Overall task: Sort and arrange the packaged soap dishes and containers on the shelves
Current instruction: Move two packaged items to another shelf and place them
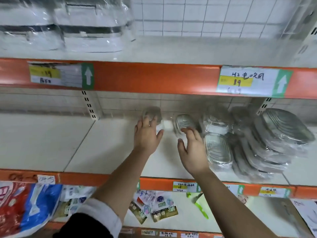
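Both my hands reach to the back of the middle shelf (106,152). My left hand (146,134) lies with straight fingers on a grey soap dish in clear wrap (151,113) standing near the back wall. My right hand (193,148) touches a second wrapped grey soap dish (183,121) with its fingertips, fingers spread. A small white item (167,125) sits between the two dishes. To the right, more wrapped grey dishes (217,150) lie flat, and a leaning stack of wrapped dishes (281,134) fills the shelf's right end.
The upper shelf holds white containers in plastic wrap (65,26) at left. Orange shelf edges carry price labels (248,81). Below, the bottom shelf holds small sachets (154,206), a red and blue bag (22,206) and a green-handled tool (200,206).
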A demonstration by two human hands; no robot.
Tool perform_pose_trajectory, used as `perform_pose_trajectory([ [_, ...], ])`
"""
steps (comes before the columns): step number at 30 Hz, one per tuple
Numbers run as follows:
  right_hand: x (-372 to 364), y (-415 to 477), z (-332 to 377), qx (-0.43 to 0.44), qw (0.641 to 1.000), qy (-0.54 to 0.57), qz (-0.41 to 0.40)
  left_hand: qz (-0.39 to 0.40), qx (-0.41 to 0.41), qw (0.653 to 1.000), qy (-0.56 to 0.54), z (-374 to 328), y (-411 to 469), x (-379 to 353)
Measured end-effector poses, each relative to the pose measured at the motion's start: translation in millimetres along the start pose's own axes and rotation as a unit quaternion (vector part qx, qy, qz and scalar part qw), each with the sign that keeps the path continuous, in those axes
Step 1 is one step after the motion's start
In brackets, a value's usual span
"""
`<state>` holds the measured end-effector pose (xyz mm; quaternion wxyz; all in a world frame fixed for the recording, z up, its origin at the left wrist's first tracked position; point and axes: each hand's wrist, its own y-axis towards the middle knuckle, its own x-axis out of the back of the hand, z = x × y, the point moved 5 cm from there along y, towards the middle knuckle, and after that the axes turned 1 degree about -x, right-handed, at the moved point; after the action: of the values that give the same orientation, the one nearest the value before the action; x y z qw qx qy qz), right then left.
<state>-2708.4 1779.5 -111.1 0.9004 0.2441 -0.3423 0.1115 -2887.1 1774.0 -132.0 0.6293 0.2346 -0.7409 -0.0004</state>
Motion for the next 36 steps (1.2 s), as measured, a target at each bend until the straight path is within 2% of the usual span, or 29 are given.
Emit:
perform_pose_trajectory([
  [6, -35.2, 18.2, -27.7, -0.013, 1.0, 0.002, 0.019, 0.041, 0.043, 0.998, -0.011, 14.2, 37.7, -39.3],
  [14, -69.8, 48.2, -18.2, 0.001, 0.999, -0.007, 0.038, -0.027, 0.039, 0.999, 0.001, 32.9, 36.8, -29.3],
  [18, -100.0, 63.1, -7.6, 0.018, 0.994, -0.048, 0.095, -0.077, 0.042, 0.996, 0.008, 72.3, 21.5, -16.8],
  [21, -128.5, 74.0, -7.6, 0.032, 0.98, -0.105, 0.164, -0.07, 0.053, 0.996, 0.019, 96.9, 12.1, -12.3],
  [24, -147.5, 77.4, -9.8, -0.001, 0.969, -0.118, 0.216, -0.074, 0.058, 0.995, 0.024, 116.0, 2.5, -4.3],
  [29, -134.3, 56.9, -5.7, -0.032, 0.983, -0.121, 0.137, -0.053, 0.05, 0.997, 0.032, 123.9, -25.5, 3.2],
  [32, -121.1, 38.6, -1.5, -0.046, 0.981, -0.146, 0.118, -0.022, 0.037, 0.999, 0.031, 117.3, -45.7, 11.1],
  [36, -91.9, 6.9, 14.6, -0.028, 0.987, -0.117, 0.105, 0.0, 0.025, 1.0, 0.016, 98.4, -80.5, 36.5],
])
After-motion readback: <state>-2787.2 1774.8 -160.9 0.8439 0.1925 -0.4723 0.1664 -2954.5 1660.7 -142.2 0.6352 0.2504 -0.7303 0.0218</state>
